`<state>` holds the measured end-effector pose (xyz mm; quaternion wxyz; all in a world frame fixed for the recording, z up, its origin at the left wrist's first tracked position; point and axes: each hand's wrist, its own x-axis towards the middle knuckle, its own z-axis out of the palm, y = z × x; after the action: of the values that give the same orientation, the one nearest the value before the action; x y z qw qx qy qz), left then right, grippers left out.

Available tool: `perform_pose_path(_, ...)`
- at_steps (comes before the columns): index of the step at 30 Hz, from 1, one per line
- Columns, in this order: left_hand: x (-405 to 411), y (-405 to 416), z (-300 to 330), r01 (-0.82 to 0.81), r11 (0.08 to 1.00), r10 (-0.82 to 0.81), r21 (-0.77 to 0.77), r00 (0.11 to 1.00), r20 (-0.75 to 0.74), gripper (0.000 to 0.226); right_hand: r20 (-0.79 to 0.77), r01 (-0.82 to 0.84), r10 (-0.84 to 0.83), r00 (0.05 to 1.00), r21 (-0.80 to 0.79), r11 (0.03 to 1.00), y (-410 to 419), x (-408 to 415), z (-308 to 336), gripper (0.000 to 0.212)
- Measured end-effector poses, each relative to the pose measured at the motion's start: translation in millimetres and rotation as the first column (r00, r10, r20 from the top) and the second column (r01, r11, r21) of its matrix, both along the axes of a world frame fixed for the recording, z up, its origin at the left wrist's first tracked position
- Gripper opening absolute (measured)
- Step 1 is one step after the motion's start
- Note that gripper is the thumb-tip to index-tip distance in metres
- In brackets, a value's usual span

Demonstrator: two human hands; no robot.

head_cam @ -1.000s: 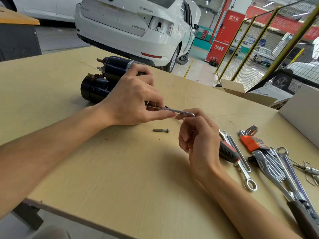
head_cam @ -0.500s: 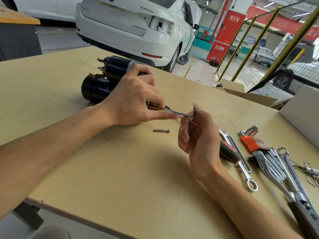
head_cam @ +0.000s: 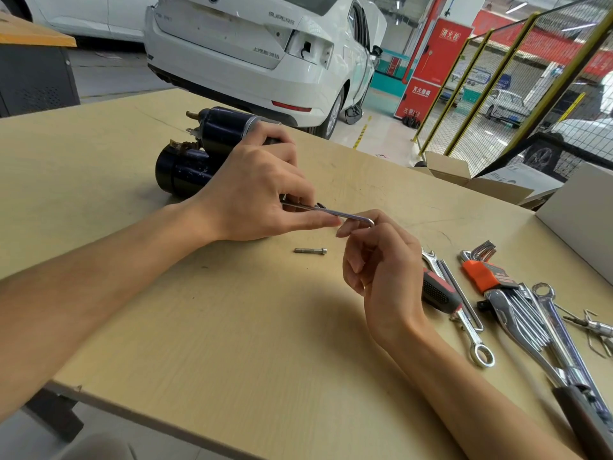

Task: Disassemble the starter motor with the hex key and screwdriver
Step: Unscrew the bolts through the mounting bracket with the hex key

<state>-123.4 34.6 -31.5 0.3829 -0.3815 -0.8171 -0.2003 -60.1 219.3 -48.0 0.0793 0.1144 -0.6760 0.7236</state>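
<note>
The black starter motor (head_cam: 195,161) lies on the wooden table (head_cam: 232,327) at the back left. My left hand (head_cam: 255,190) rests over its near end, fingers curled around the motor and the long arm of a silver hex key (head_cam: 335,213). The key runs right from the motor to its bent end. My right hand (head_cam: 381,260) pinches that bent end between thumb and fingers. A loose silver bolt (head_cam: 310,250) lies on the table just below the key. The red and black screwdriver (head_cam: 438,293) lies right of my right hand.
At the right of the table lie an orange-holdered hex key set (head_cam: 481,270), several chrome wrenches (head_cam: 530,320) and a small puller (head_cam: 593,327). A white box (head_cam: 583,210) stands at the far right edge. A white car (head_cam: 265,51) is parked behind the table.
My right hand has turned the bent end of the hex key from pointing upward back down to lying level. The left hand and the motor stay put.
</note>
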Motion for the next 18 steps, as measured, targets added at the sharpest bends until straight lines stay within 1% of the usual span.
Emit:
perform_pose_path(5,-0.7,-0.9,0.0,-0.001,1.000,0.001,0.008,1.000,0.015,0.037,0.030,0.052,-0.052,0.998,-0.014,0.999,-0.2,-1.3,-0.3,0.040)
perform_pose_path(8,-0.9,-0.3,-0.4,-0.003,1.000,0.003,0.009,1.000,0.019,0.036,0.079,0.082,-0.076,0.994,-0.070,0.994,-0.9,-3.0,-0.1,0.035)
perform_pose_path(10,-0.6,0.1,-0.2,-0.002,1.000,0.002,0.011,1.000,0.023,0.037,0.102,0.088,-0.081,0.992,-0.072,0.993,-0.4,-4.2,-0.3,0.031)
perform_pose_path(14,0.4,-0.7,0.3,-0.001,1.000,0.002,-0.002,1.000,0.022,0.038,0.100,0.003,0.007,0.995,-0.101,0.995,-0.6,-3.2,1.8,0.044)
perform_pose_path(16,0.7,-0.9,0.5,-0.001,1.000,0.001,-0.007,1.000,0.023,0.040,0.076,-0.051,0.060,0.995,-0.119,0.992,-1.1,-2.2,2.8,0.042)
perform_pose_path(18,0.6,-0.7,0.5,-0.002,1.000,0.003,-0.009,1.000,0.027,0.041,0.055,-0.067,0.074,0.996,-0.110,0.992,-0.9,-2.1,2.2,0.038)
